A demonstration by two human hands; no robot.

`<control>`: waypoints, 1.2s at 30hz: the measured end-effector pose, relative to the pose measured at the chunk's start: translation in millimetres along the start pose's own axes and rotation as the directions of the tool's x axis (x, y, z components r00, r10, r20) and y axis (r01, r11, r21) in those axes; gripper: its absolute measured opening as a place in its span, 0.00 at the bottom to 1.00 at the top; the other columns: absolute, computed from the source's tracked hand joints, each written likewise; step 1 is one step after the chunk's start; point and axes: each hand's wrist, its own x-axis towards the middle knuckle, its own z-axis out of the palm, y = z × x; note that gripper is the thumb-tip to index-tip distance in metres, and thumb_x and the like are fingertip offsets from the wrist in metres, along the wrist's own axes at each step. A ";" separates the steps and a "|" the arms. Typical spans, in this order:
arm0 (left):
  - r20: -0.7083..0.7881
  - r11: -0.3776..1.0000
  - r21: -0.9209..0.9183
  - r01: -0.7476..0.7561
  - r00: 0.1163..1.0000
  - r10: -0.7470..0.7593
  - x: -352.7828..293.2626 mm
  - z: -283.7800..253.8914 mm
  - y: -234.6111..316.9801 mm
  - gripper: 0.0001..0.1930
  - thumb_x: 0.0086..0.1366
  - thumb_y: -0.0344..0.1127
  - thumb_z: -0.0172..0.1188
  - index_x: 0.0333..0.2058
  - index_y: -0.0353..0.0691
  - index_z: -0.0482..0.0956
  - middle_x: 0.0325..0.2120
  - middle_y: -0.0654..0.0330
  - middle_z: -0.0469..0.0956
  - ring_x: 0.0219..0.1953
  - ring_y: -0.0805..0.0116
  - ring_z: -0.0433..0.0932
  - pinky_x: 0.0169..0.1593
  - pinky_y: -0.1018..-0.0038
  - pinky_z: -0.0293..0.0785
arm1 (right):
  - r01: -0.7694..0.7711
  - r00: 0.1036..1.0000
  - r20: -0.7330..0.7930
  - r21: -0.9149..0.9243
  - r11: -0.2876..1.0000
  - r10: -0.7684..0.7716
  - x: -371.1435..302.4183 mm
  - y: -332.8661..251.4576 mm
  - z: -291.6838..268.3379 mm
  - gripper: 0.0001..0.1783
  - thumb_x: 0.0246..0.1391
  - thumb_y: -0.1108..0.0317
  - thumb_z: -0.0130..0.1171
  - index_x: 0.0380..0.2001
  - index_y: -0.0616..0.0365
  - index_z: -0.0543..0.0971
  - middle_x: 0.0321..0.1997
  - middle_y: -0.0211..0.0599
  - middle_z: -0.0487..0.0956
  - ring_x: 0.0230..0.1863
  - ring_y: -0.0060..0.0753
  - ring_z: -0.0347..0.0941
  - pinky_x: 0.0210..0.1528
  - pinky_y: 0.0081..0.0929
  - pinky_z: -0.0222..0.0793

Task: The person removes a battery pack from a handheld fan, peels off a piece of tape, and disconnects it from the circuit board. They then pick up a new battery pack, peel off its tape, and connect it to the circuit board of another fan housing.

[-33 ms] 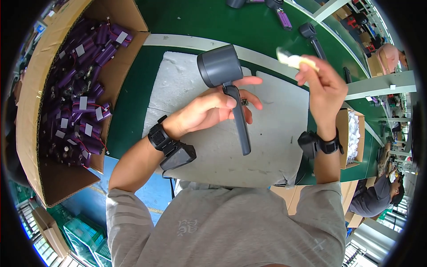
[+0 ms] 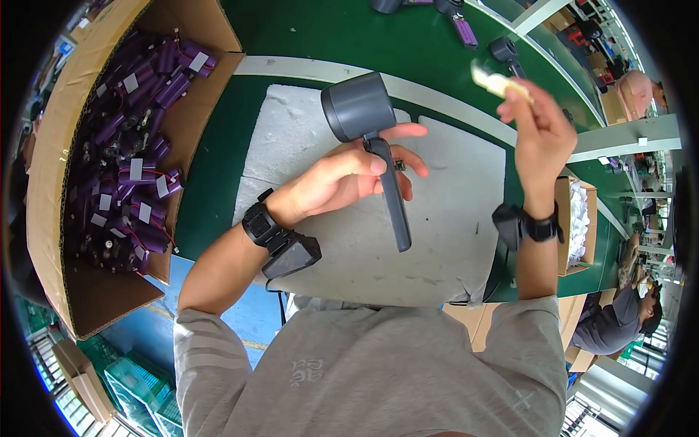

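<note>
A dark grey hair-dryer-shaped device [image 2: 359, 108], with a drum-like head and a long slim handle, is held over the mat. My left hand [image 2: 331, 182] grips its handle near the head, thumb across the front and other fingers behind. A small metallic part [image 2: 400, 167] shows beside the handle, too small to make out. Off to the right, my right hand [image 2: 545, 138] is raised, pinching a small cream-white piece [image 2: 499, 83] between thumb and fingers. Motion blurs that piece, so its kind cannot be told.
On the left stands a large cardboard box [image 2: 196, 138] of purple battery packs [image 2: 145, 175] with wires. A pale foam mat [image 2: 444, 240] covers the green table [image 2: 291, 33]. At right is a small carton [image 2: 563, 226] of white pieces. Similar grey devices [image 2: 504, 49] lie beyond; a co-worker [image 2: 615, 320] sits right.
My right hand has moved a little right with the cream-white piece. The device and my left hand have barely shifted.
</note>
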 end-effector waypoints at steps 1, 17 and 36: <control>0.006 1.000 0.000 0.005 1.000 -0.005 -0.3 0.3 -0.1 0.32 0.60 0.36 0.51 0.63 0.40 0.57 0.49 0.48 0.70 0.42 0.60 0.74 0.47 0.66 0.71 | -0.001 1.000 -0.006 -0.004 1.000 0.001 20.6 23.2 -9.9 0.11 0.54 0.76 0.58 0.41 0.69 0.78 0.31 0.40 0.80 0.25 0.25 0.74 0.27 0.19 0.69; -0.293 0.576 0.796 0.188 0.952 0.094 4.4 20.5 -15.0 0.30 0.62 0.54 0.59 0.50 0.31 0.71 0.31 0.55 0.78 0.31 0.65 0.78 0.38 0.71 0.74 | -0.500 0.680 0.677 0.149 0.853 0.280 -93.1 -27.6 23.9 0.34 0.53 0.80 0.56 0.62 0.60 0.55 0.44 0.39 0.76 0.37 0.19 0.71 0.37 0.17 0.68; -0.287 -0.010 0.609 0.793 0.232 0.929 -65.7 -86.6 181.5 0.24 0.56 0.42 0.64 0.46 0.31 0.76 0.30 0.49 0.81 0.26 0.60 0.81 0.33 0.69 0.77 | -0.351 0.752 0.598 0.008 0.936 0.278 -132.7 1.4 17.3 0.18 0.45 0.79 0.63 0.38 0.58 0.68 0.17 0.23 0.69 0.16 0.11 0.59 0.18 0.16 0.54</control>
